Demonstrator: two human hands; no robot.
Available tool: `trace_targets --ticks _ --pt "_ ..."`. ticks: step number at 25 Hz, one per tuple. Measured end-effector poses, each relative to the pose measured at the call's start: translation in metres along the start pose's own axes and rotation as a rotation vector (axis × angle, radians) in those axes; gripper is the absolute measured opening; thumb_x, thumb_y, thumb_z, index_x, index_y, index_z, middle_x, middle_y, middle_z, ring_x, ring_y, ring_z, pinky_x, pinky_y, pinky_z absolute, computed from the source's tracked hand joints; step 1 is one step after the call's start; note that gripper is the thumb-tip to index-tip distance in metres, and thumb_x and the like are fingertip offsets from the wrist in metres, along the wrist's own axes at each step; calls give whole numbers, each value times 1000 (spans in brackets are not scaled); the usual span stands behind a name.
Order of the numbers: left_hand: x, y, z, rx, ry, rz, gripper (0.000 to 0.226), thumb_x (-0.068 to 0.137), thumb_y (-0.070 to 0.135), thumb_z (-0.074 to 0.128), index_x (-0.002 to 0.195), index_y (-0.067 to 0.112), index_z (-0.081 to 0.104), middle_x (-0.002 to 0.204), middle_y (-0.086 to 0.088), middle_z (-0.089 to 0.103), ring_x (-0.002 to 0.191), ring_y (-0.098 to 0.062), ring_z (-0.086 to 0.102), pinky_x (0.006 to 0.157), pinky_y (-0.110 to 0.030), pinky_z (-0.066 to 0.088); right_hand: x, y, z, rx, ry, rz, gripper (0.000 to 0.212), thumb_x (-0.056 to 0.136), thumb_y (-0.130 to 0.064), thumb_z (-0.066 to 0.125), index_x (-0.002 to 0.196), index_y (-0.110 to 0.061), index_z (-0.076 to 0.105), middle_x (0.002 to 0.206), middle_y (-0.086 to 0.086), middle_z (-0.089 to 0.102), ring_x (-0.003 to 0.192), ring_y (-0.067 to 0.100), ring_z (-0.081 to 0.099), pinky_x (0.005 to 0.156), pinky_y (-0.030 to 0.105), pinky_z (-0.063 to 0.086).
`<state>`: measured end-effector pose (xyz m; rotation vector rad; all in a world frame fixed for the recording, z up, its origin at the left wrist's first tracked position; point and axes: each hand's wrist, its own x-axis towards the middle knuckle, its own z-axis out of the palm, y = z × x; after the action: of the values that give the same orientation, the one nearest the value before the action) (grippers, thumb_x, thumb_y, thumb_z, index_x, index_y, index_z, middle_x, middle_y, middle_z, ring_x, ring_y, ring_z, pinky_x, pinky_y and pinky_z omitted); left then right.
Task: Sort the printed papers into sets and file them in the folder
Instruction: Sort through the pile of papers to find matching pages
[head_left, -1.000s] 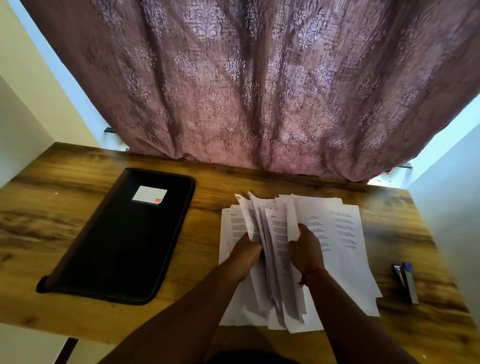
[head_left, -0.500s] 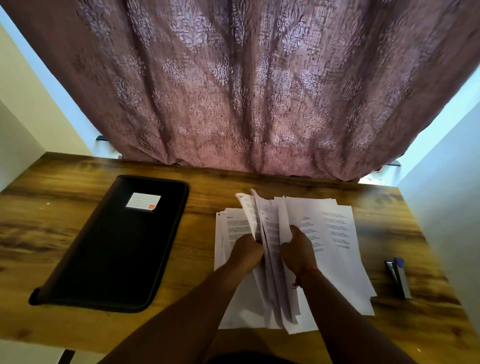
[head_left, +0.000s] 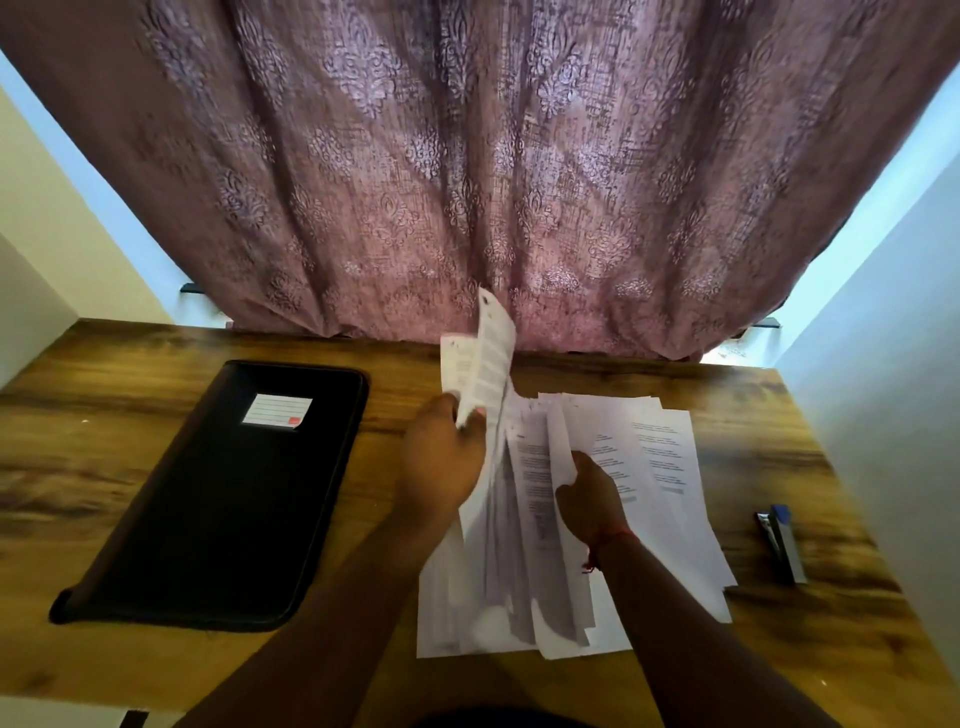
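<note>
On the table (head_left: 156, 509), right of centre, the papers (head_left: 613, 519) lie fanned. The left hand (head_left: 441, 457) pinches a few sheets (head_left: 480, 358) lifted upright; the right hand (head_left: 587, 491) grips the stack's top sheets. Better to lift the set clear before laying it aside, beside the closed folder (head_left: 218, 499).

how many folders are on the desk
1. The black folder lies closed on the left part of the wooden desk, left of the papers, with a white label near its far end. None other shows, though the papers could hide something.
</note>
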<state>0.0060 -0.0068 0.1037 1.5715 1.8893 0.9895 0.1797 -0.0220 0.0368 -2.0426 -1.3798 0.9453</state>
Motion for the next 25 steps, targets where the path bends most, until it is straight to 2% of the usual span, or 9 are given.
trace_targets --ticks 4,7,9,12,14,16,17,22,25 --pt "-8 41 -44 -211 3 188 35 99 33 55 131 19 58 131 6 62 115 -11 60 85 -17 48 -1 0 -4 28 7 3 36 93 -2 52 127 -13 55 122 7 61 115 32 58 95 41 49" --pt "-9 58 -55 -460 22 185 26 97 22 61 122 22 58 115 14 65 103 -1 62 76 -5 49 -1 2 -16 52 62 -19 33 94 -6 54 127 -8 57 125 14 62 117 36 56 94 37 43" --pt "-1 47 -48 -579 -9 70 24 95 16 64 117 22 56 109 15 66 99 -4 65 80 -15 55 1 7 -27 85 108 -55 28 97 -14 55 124 -8 61 125 16 64 117 37 56 94 33 40" --pt "-1 3 -28 -613 -30 -32 32 93 6 63 121 22 58 116 7 69 104 -12 67 92 -40 57 1 12 -48 152 94 -38 23 95 -26 58 117 -20 62 117 8 67 110 30 60 94 40 46" --pt "-13 -20 -15 -612 25 -65 41 92 -3 62 125 18 52 119 8 67 100 -1 66 90 -26 56 -1 17 -61 133 110 -33 42 90 -16 62 132 -20 54 126 8 61 110 28 55 95 42 45" --pt "-26 -31 -6 -585 16 -111 40 94 -5 57 130 12 47 107 20 67 86 14 63 74 -3 49 -5 20 -73 95 151 -41 54 88 -5 59 139 -19 47 131 11 57 106 25 53 92 39 45" --pt "-31 -32 -3 -559 0 -138 39 96 -3 56 133 9 48 104 21 65 83 16 62 67 0 45 -7 21 -77 87 172 -43 54 89 -3 58 139 -19 47 130 11 57 103 23 52 90 37 45" --pt "-48 -36 34 -395 -101 -192 32 96 18 62 126 25 54 123 4 63 96 -7 64 63 -9 48 -20 10 -63 -39 178 -123 48 89 -1 51 133 -20 54 123 7 63 98 19 57 88 36 51" --pt "-56 -30 52 -356 -157 -141 43 99 25 58 140 27 47 131 6 59 114 -16 60 81 -18 50 -28 -2 -39 -159 139 -157 51 88 -9 51 137 -26 49 130 6 60 113 30 60 98 49 51"
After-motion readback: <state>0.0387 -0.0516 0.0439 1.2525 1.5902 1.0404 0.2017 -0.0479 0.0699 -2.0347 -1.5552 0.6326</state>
